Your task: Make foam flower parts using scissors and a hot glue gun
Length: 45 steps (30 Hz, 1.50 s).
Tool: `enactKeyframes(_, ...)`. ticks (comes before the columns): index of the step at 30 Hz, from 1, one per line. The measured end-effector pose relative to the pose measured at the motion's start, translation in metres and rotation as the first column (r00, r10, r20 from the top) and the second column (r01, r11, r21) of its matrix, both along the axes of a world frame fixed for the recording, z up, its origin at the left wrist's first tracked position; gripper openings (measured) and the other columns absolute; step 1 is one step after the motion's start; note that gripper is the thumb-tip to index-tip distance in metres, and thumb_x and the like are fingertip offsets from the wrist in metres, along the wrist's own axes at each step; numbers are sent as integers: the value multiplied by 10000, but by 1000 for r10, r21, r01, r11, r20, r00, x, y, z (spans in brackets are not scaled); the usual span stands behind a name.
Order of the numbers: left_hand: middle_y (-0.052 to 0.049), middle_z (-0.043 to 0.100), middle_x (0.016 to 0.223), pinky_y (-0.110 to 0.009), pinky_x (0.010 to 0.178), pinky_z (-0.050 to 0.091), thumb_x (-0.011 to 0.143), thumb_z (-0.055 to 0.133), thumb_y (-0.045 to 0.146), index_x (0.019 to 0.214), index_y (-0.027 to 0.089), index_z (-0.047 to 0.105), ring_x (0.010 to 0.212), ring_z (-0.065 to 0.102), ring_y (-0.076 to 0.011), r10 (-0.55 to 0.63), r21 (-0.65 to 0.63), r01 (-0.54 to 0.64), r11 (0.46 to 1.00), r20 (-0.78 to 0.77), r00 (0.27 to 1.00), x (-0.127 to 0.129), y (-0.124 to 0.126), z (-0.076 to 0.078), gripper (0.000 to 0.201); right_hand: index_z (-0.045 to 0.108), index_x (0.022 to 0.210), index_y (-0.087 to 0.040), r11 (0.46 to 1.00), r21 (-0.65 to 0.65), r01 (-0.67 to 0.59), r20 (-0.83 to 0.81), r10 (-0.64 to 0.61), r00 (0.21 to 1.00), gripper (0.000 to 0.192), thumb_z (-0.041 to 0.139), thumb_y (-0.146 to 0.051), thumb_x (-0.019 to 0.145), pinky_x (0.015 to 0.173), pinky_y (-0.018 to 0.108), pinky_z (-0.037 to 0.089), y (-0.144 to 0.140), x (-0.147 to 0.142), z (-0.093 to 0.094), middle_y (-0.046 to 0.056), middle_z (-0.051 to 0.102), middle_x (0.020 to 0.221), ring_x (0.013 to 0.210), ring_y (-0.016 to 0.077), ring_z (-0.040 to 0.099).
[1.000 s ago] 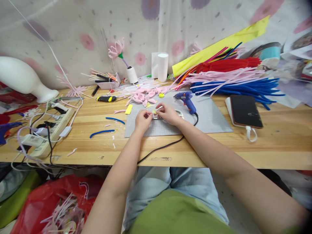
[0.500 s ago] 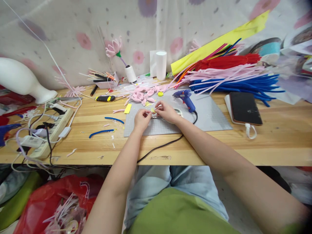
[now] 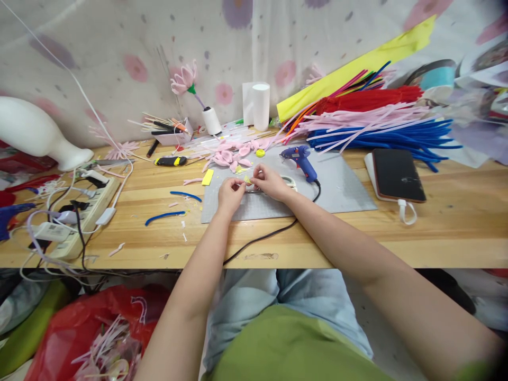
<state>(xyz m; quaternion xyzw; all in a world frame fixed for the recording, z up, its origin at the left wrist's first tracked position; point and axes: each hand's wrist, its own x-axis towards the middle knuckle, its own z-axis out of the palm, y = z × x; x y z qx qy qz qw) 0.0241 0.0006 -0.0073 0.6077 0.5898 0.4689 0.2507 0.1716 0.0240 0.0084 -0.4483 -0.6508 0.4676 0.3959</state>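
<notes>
Both hands meet over the grey cutting mat (image 3: 337, 193), fingertips almost touching. Between them is a small yellow piece (image 3: 247, 181), pinched from both sides; its exact kind is too small to make out. My left hand (image 3: 231, 196) is closed on its left side, my right hand (image 3: 270, 182) on its right. Scissors (image 3: 291, 183) with pale handles lie partly hidden beneath my right hand. Just beyond are pink fuzzy petals (image 3: 226, 156) and a yellow coil (image 3: 260, 153). A blue glue gun (image 3: 299, 159) rests on the mat to the right.
Bundles of blue pipe cleaners (image 3: 377, 137) and red ones (image 3: 373, 99) lie at the back right. A phone (image 3: 399, 174) sits at right. On the left are a power strip (image 3: 87, 217), a utility knife (image 3: 170, 161) and blue stem pieces (image 3: 164, 216). A pink flower (image 3: 184, 79) stands behind.
The view has shifted very slightly. Both hands stay in nearly the same place, still pinching the yellow piece.
</notes>
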Motion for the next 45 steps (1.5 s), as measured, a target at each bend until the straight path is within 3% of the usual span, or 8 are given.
enactKeyframes(14, -7, 600, 728, -237, 617, 408, 696, 605, 236, 693, 174, 637, 593, 499, -88, 6, -4, -6, 1000, 11, 1000, 1, -1, 2, 69, 390, 746, -212, 1000, -15, -8, -23, 7, 1000, 154, 539, -181, 722, 585, 238, 437, -1, 0, 0, -45, 640, 666, 544, 90, 554)
enactKeyframes(24, -14, 627, 779, -228, 600, 419, 691, 615, 229, 707, 167, 649, 574, 500, -76, 28, -13, -27, 1000, 110, 993, 2, 2, 2, 72, 391, 740, -212, 1000, -7, 6, -8, -6, 1000, 155, 540, -177, 715, 568, 229, 422, 0, -1, 1, -50, 633, 649, 533, 87, 549)
enactKeyframes(30, -19, 631, 761, -232, 645, 437, 682, 611, 206, 690, 167, 667, 620, 531, -89, 37, 3, -38, 999, 160, 986, 4, 2, 5, 68, 387, 773, -217, 998, -15, -55, -61, 54, 997, 177, 549, -244, 709, 579, 237, 430, -2, 2, 3, -48, 624, 664, 553, 92, 552)
enactKeyframes(38, -17, 637, 758, -244, 660, 446, 670, 619, 214, 696, 175, 669, 635, 542, -98, 49, -7, -49, 999, 109, 993, 2, 3, 1, 69, 423, 857, -216, 990, 142, 5, -26, -1, 1000, 278, 599, -244, 644, 718, 300, 453, 0, -3, 2, -13, 611, 798, 704, 127, 575)
enactKeyframes(45, -13, 629, 749, -248, 670, 445, 671, 616, 214, 691, 179, 666, 648, 541, -102, 53, 8, -54, 999, 76, 996, 2, 3, 1, 63, 416, 864, -220, 994, 107, 14, -49, -9, 999, 299, 611, -233, 637, 751, 316, 459, 0, -4, 2, -22, 613, 775, 722, 135, 593)
